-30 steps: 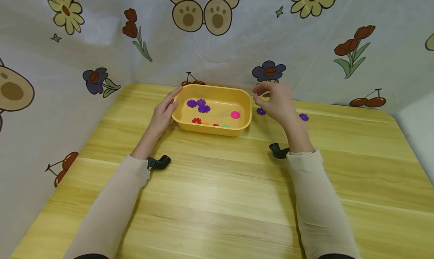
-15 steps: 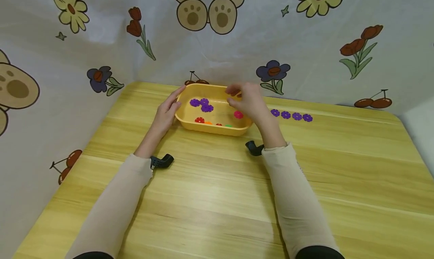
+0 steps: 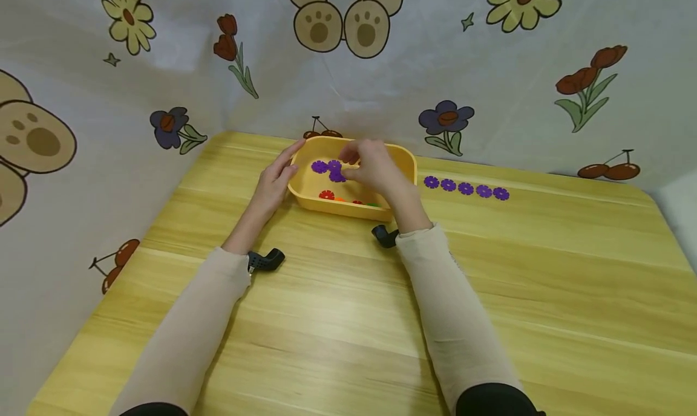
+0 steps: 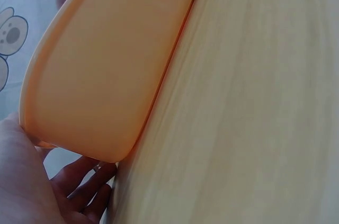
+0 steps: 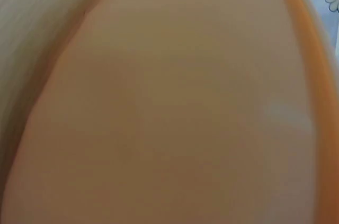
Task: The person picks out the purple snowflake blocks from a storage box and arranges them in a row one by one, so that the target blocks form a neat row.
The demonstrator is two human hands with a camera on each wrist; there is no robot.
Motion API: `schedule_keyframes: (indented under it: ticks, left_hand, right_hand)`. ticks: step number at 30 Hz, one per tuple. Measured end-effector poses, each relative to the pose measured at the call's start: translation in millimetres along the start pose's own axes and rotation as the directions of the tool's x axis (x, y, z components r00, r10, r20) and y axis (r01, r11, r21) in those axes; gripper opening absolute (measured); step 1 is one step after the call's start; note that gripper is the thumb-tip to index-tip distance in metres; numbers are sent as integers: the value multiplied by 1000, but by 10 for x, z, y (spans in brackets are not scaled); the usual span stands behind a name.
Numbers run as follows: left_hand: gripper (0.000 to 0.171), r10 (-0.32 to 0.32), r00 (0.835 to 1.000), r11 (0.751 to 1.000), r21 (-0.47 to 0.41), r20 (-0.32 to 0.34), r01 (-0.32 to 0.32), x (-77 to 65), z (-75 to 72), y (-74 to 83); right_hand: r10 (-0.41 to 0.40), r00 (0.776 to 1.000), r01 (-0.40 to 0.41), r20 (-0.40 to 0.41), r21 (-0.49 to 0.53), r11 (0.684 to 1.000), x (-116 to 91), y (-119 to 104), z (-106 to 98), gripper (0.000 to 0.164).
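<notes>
A yellow plastic basket [image 3: 354,209] stands against the back of the table. My left hand [image 3: 272,183] holds its left end, thumb by the rim; in the left wrist view the fingers [image 4: 87,181] bend around the basket's end wall [image 4: 100,75]. Over the inside of the basket is my right hand [image 3: 370,165], its thumb and forefinger apart beside several purple snowflake discs [image 3: 319,167]. Nothing shows between those fingertips. Also inside lie a red disc [image 3: 327,195] and bits of orange and green. The right wrist view shows mostly the basket's blurred wall [image 5: 175,102].
A row of several purple snowflake discs [image 3: 465,188] lies on the wooden table [image 3: 327,319] right of the basket. A patterned cloth [image 3: 376,95] hangs directly behind the table. Black wrist cameras [image 3: 267,260] stick out beneath both cuffs.
My right hand has moved left, from beside the basket's right end to over the purple discs inside. The row on the table has come into full view. My left hand keeps its hold.
</notes>
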State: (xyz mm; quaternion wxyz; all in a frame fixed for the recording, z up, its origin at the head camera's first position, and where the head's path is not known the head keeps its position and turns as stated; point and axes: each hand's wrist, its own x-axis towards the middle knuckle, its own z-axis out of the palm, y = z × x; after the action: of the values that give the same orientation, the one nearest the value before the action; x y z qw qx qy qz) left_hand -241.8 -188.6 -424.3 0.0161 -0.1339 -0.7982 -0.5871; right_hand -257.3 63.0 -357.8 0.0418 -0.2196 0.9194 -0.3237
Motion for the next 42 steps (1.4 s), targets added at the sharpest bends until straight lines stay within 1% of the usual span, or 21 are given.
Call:
schedule_keyframes:
  ticks: [5, 8, 13, 19, 23, 26, 29, 32, 36, 39, 42]
  left_hand:
    - [52, 25, 1000, 1000, 6, -8, -25, 8, 11, -51]
    - [52, 27, 1000, 999, 23, -11, -27, -3, 8, -43]
    - [51, 30, 999, 998, 50, -17, -29, -17, -7, -20]
    - [51, 22, 1000, 998, 61, -19, -21, -20, -20, -22]
    - [50, 15, 1000, 999, 52, -21, -14, -11, -18, -30]
    - [50, 11, 1000, 999, 32, -18, -11, -3, -10, -22]
    - [51, 2, 1000, 1000, 17, -13, -2, -13, 9, 45]
    - [52, -3, 1000, 1000, 17, -2, 4, -46, 21, 178]
    - [52, -18, 1000, 999, 27, 7, 17, -105, 16, 337]
    - [52, -27, 1000, 999, 32, 7, 26, -127, 4, 375]
    - [52, -30, 1000, 999, 33, 2, 30, -137, -14, 368]
  right_hand:
    - [3, 999, -3, 42, -4, 1000, 98, -39, 115, 27]
    - [-1, 998, 1, 59, 4, 1000, 128, -56, 170, 27]
    - [15, 998, -15, 60, 0, 1000, 133, -79, 205, 27]
    - [19, 998, -15, 68, -57, 998, 141, -48, 242, 22]
    - [10, 999, -7, 54, -71, 997, 157, -20, 263, 19]
    - [19, 999, -15, 49, -77, 997, 149, -15, 257, 19]
    - [34, 999, -32, 31, -64, 997, 114, -21, 226, 18]
    - [48, 999, -48, 11, -22, 999, 70, -24, 183, 18]
    - [46, 999, -46, 1, 22, 999, 30, -13, 127, 22]
    - [34, 999, -34, -11, 26, 999, -7, 3, 83, 26]
    - [14, 999, -13, -31, 22, 1000, -53, 25, 41, 29]
